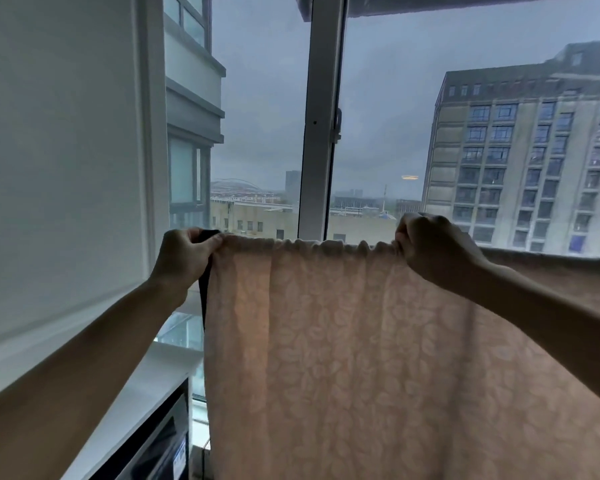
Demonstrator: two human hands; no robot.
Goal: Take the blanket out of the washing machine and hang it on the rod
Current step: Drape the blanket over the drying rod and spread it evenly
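Note:
A pale pink blanket [343, 341] with a leaf pattern hangs in front of me, its bunched top edge stretched level between my two hands. My left hand [184, 252] pinches the top left corner, where a dark strip shows along the blanket's left edge. My right hand [430, 245] grips the top edge further right, fingers curled over the fold. More blanket runs off to the right behind my right forearm. The rod is hidden by the fabric; I cannot tell whether the blanket lies over it. The washing machine is not clearly in view.
A tall window with a white upright frame [321, 116] stands right behind the blanket. A white wall [59, 150] closes the left side. Below left are a white ledge [146, 386] and a dark appliance [156, 448].

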